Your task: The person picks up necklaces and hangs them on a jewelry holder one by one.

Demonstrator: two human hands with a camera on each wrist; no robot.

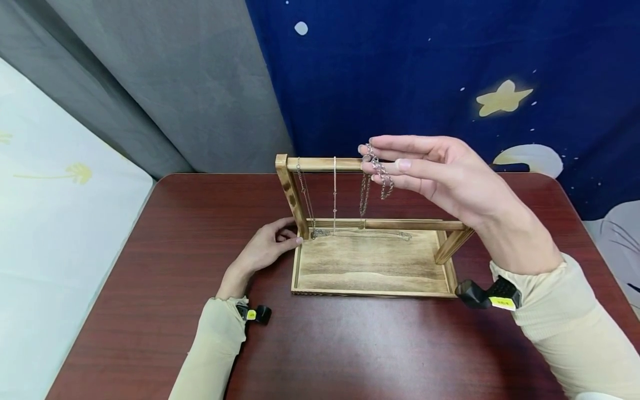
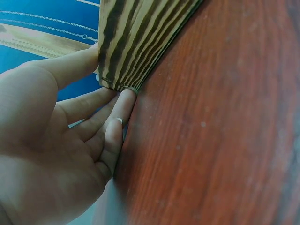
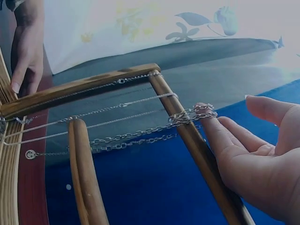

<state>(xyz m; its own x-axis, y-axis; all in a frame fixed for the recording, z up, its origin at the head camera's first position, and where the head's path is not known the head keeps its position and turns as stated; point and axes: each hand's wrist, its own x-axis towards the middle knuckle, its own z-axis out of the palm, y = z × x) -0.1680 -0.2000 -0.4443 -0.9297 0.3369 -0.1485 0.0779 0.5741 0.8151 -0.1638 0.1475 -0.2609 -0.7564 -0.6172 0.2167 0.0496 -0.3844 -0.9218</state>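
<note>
My right hand (image 1: pixel 450 172) is at the top rail of a wooden jewelry stand (image 1: pixel 315 164), its fingers fairly straight. A thick silver chain necklace (image 3: pixel 205 111) loops over its fingertips and hangs down beside the rail, with the thumb apart from it in the right wrist view. My left hand (image 1: pixel 267 244) holds the stand's left end low down, thumb on one side and fingers on the other. To the left on the rail hang a thin chain necklace (image 1: pixel 303 189) and a pale, fine necklace (image 1: pixel 334 191). Their lower ends reach the tray (image 1: pixel 370 264).
A lower crossbar (image 1: pixel 410 224) runs across the stand, and a slanted right post (image 1: pixel 452 245) rises from the tray. The stand sits on a dark red wooden table (image 1: pixel 360 344). Behind it hang a grey curtain (image 1: pixel 200 72) and a blue curtain (image 1: pixel 400 72).
</note>
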